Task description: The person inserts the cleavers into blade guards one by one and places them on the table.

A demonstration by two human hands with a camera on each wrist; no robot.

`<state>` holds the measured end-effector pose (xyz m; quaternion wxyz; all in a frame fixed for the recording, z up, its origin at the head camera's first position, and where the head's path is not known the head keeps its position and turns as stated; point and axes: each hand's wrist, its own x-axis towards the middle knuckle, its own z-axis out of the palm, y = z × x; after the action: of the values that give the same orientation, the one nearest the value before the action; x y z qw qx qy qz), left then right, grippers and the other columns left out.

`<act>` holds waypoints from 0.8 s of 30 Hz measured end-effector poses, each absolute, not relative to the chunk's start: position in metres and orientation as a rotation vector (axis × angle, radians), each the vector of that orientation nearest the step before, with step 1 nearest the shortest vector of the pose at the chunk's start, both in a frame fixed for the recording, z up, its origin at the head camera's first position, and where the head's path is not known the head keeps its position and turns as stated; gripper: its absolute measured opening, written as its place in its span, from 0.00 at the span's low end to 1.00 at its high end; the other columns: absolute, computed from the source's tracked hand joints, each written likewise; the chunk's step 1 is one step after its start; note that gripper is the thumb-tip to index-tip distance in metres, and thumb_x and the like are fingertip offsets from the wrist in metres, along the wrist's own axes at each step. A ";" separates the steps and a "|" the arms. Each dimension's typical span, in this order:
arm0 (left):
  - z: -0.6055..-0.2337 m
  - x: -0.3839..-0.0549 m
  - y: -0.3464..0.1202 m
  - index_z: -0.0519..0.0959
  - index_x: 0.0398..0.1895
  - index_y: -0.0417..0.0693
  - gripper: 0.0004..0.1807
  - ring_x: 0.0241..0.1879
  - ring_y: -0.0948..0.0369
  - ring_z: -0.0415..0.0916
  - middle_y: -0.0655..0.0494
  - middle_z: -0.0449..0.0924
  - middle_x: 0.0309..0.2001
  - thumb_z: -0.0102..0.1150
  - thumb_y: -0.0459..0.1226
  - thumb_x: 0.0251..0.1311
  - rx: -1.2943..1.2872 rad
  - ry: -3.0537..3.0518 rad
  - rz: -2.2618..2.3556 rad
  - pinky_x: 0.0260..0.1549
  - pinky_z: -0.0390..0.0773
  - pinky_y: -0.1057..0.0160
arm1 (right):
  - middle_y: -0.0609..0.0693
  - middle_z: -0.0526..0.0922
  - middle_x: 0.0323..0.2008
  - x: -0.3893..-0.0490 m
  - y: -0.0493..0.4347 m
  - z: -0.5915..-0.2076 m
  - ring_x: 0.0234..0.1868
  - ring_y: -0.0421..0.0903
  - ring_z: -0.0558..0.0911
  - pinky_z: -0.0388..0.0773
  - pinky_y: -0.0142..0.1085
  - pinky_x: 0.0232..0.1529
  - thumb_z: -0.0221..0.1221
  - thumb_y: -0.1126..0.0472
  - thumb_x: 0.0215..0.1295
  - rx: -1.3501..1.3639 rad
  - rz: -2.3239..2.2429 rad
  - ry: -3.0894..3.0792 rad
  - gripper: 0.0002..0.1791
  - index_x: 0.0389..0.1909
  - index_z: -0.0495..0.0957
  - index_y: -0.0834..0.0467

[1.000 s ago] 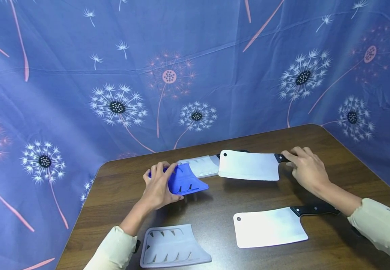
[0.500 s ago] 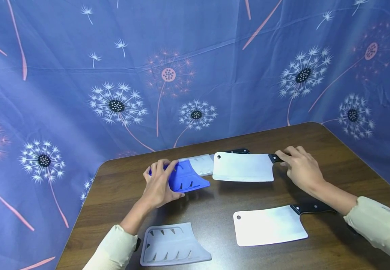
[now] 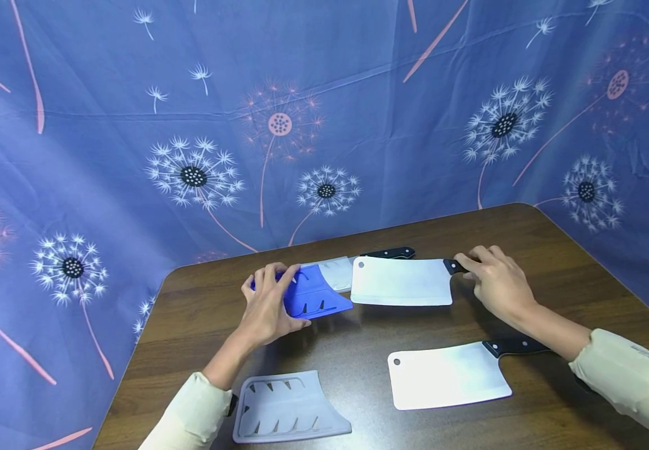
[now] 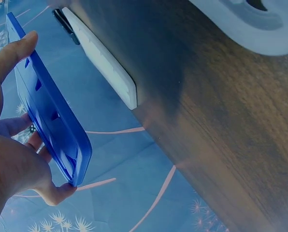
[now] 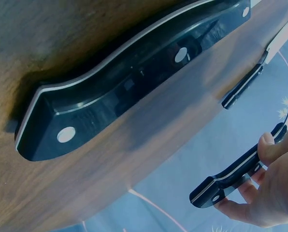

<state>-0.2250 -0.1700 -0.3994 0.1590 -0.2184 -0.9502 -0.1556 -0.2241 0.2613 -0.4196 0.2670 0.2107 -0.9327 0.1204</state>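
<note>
My left hand point(image 3: 270, 306) pinches a blue blade guard point(image 3: 315, 294) by its edges, thumb below and fingers above, off the table. In my right hand point(image 3: 498, 281) is a cleaver point(image 3: 403, 281), held up by its black handle point(image 5: 231, 171). Its blade's square front end points left at the guard's wide side; whether the two touch cannot be told. Behind them lies another knife with a black handle point(image 3: 394, 252), its blade in a whitish guard point(image 3: 336, 274) and partly hidden. The left wrist view shows the blue guard point(image 4: 52, 111) tilted, with slots along its edge.
A second cleaver point(image 3: 448, 378) lies flat at the front right, handle partly under my right forearm. An unfilled whitish blade guard point(image 3: 290, 406) lies at the front left. The brown wooden table point(image 3: 200, 350) ends at a blue dandelion-print cloth point(image 3: 386, 144).
The right hand has brought the cleaver left and slightly down, closer to the blue guard. The left hand with the guard has shifted slightly right. More of the rear knife's handle shows.
</note>
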 end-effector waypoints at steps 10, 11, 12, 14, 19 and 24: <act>-0.398 -0.225 -0.170 0.66 0.68 0.54 0.59 0.58 0.45 0.57 0.47 0.63 0.58 0.83 0.52 0.23 -0.621 -2.708 -0.432 0.55 0.48 0.33 | 0.62 0.76 0.42 -0.223 0.261 -0.419 0.42 0.61 0.74 0.74 0.56 0.38 0.62 0.83 0.36 0.588 0.301 -2.487 0.33 0.51 0.79 0.63; -0.398 -0.225 -0.170 0.66 0.68 0.54 0.59 0.57 0.46 0.58 0.47 0.63 0.58 0.83 0.52 0.22 -0.624 -2.705 -0.416 0.55 0.48 0.33 | 0.62 0.76 0.42 -0.223 0.261 -0.419 0.42 0.61 0.73 0.74 0.56 0.39 0.62 0.83 0.36 0.594 0.292 -2.481 0.34 0.51 0.79 0.63; -0.399 -0.225 -0.170 0.67 0.67 0.53 0.59 0.57 0.45 0.58 0.47 0.63 0.58 0.83 0.53 0.22 -0.628 -2.701 -0.403 0.55 0.48 0.33 | 0.62 0.76 0.43 -0.223 0.261 -0.419 0.43 0.61 0.73 0.73 0.57 0.40 0.62 0.83 0.36 0.600 0.281 -2.476 0.34 0.51 0.79 0.63; -0.399 -0.225 -0.170 0.67 0.67 0.53 0.59 0.56 0.46 0.58 0.47 0.63 0.57 0.82 0.53 0.22 -0.639 -2.695 -0.386 0.54 0.49 0.33 | 0.63 0.75 0.43 -0.223 0.260 -0.418 0.43 0.61 0.73 0.73 0.57 0.42 0.62 0.83 0.35 0.612 0.257 -2.467 0.35 0.52 0.79 0.63; -0.402 -0.224 -0.172 0.67 0.67 0.52 0.59 0.54 0.46 0.59 0.46 0.64 0.57 0.82 0.51 0.21 -0.678 -2.663 -0.368 0.53 0.48 0.33 | 0.63 0.75 0.44 -0.222 0.258 -0.417 0.44 0.62 0.72 0.72 0.61 0.45 0.67 0.82 0.31 0.638 0.207 -2.452 0.37 0.52 0.78 0.62; -0.402 -0.224 -0.174 0.68 0.66 0.52 0.58 0.54 0.46 0.60 0.46 0.64 0.56 0.80 0.51 0.19 -0.722 -2.625 -0.334 0.53 0.49 0.32 | 0.63 0.75 0.44 -0.224 0.255 -0.412 0.44 0.63 0.72 0.70 0.60 0.46 0.68 0.82 0.29 0.682 0.147 -2.414 0.38 0.51 0.77 0.62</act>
<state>-0.2243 -0.1740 -0.4019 0.1979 -0.2579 -0.9382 -0.1192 -0.2240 0.2548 -0.4122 0.3092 0.2581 -0.9136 0.0555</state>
